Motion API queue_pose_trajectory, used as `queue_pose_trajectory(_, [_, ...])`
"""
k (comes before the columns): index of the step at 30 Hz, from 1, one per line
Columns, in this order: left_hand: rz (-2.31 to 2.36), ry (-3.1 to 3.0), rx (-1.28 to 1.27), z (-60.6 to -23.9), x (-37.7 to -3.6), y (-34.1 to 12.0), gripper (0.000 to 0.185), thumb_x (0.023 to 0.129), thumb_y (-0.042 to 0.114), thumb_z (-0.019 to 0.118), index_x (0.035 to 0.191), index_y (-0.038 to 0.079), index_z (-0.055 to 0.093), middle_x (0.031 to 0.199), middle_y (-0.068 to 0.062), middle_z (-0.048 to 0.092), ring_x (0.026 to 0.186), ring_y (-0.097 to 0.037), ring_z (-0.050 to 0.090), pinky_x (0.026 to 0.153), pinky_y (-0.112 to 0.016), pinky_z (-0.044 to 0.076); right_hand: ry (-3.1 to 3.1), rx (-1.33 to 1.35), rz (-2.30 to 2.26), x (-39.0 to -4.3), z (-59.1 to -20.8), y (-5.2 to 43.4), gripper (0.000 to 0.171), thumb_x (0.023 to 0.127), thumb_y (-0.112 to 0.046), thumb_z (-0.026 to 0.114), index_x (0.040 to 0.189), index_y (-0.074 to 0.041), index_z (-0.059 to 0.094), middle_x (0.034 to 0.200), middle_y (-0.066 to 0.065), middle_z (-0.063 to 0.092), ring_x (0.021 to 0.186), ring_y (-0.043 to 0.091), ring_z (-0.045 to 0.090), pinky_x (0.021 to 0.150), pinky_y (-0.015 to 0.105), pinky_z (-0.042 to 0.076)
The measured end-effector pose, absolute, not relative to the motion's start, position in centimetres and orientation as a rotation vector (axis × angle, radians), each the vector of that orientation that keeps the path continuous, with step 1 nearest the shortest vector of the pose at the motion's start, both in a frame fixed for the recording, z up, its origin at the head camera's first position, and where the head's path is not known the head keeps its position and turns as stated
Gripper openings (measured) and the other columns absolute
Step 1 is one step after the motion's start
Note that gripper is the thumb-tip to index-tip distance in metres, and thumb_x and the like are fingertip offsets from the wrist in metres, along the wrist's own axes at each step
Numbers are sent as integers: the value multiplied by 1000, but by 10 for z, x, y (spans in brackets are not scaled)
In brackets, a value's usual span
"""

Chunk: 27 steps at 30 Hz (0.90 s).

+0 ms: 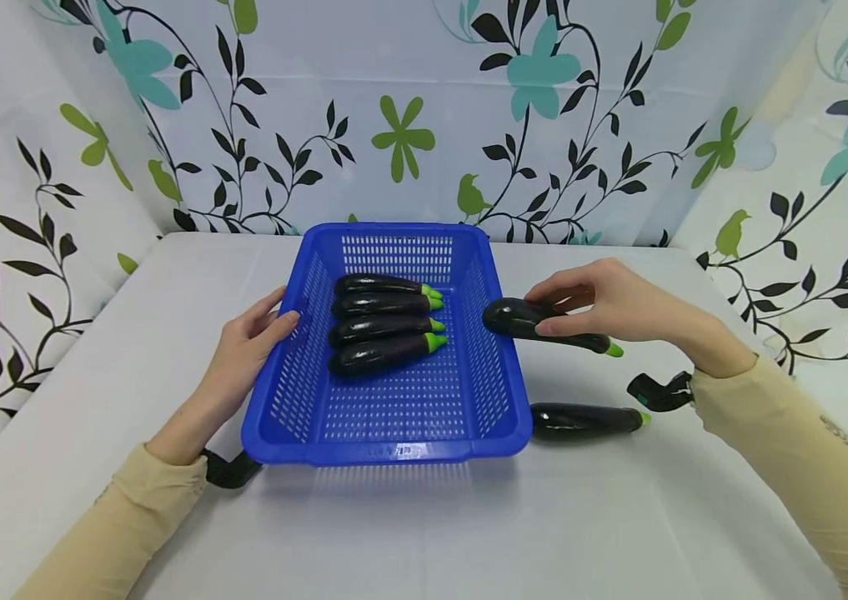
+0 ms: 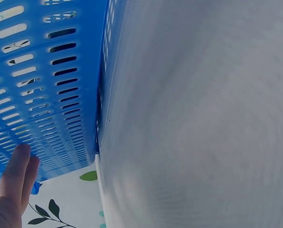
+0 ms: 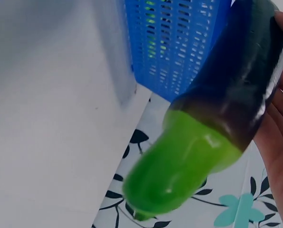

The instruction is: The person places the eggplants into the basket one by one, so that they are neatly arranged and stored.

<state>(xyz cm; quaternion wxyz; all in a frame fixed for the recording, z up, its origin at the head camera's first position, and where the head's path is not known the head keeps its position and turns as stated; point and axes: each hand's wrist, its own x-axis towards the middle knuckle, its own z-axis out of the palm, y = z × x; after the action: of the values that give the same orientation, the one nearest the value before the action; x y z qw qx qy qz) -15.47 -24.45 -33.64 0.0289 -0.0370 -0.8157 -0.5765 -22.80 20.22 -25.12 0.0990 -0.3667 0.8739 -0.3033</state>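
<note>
— Where's the eggplant now?

— In my right hand [image 1: 604, 304], fingers curled round the eggplant [image 1: 521, 321], lifted off the worktop [image 1: 424, 533] just beside the blue basket's [image 1: 386, 450] right wall. My left hand [image 1: 247, 350] lies flat-fingered against the left wall.

— How would you do it well?

— I'd clear the rim, keep it level, and lay it parallel below the four eggplants [image 1: 382, 321] already inside.

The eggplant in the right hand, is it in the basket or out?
Out: the right hand holds the eggplant outside the blue basket.
</note>
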Motion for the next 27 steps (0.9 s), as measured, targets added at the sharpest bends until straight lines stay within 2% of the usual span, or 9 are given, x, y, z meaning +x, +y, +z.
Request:
queue_pose_trajectory(15, [-1807,-2511,-115,-336,-155,-244,66,105,38,50,160,15,23,146,-26,49,95,3,65,78,-17,56,2468,-1312,-824,-230,-240,145,33,88,-23,79,118,-12,73,112,0,73,101,13,71,90,29,57])
queue_pose_trajectory(20, [-1787,-2520,-107,-335,-155,-245,66,104,39,50,160,16,24,147,-25,49,96,1,65,79,-17,56,2456,-1427,-773,-229,-231,121,33,89,-24,78,118,-10,73,112,2,73,99,13,71,88,30,58])
queue_pose_trajectory(27, [-1812,-2508,-100,-333,-154,-245,67,104,39,51,160,15,24,146,-25,50,94,3,65,79,-16,56,2399,-1473,-758,-227,-218,88,33,89,-26,77,119,-11,73,114,1,73,102,12,71,89,26,57])
